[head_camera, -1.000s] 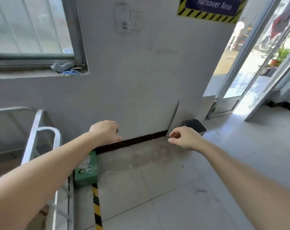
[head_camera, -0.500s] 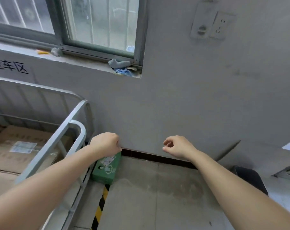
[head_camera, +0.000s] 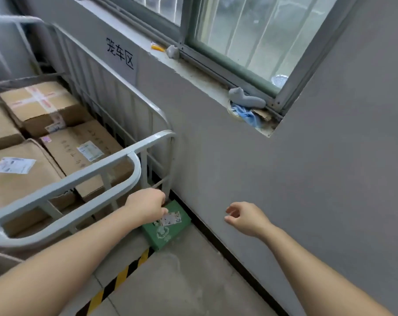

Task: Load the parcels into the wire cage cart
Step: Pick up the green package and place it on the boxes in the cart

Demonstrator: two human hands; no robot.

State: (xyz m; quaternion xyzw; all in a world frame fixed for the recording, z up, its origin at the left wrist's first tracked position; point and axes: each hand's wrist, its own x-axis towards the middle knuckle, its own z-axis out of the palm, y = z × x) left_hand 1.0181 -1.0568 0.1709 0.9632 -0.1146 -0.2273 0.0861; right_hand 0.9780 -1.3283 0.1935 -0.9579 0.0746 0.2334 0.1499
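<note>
A small green parcel point(head_camera: 168, 229) with a white label lies on the floor against the wall, just past the corner of the wire cage cart point(head_camera: 79, 179). My left hand point(head_camera: 145, 206) hangs over the parcel's near left edge with fingers loosely curled; whether it touches the parcel I cannot tell. To the right of the parcel, my right hand point(head_camera: 248, 217) hovers in the air with relaxed, half-curled fingers and holds nothing. Inside the cart sit several brown cardboard parcels point(head_camera: 84, 147), taped and labelled.
A grey wall point(head_camera: 284, 179) runs close along the right, with a black skirting strip. On the window sill above lie a grey and blue rag point(head_camera: 245, 103). Yellow-black hazard tape point(head_camera: 120, 277) crosses the concrete floor beside the cart.
The view has swung left and down, bringing the cart and its brown parcels into sight. My left hand has come down onto the green parcel's edge; my right hand stays alongside, empty.
</note>
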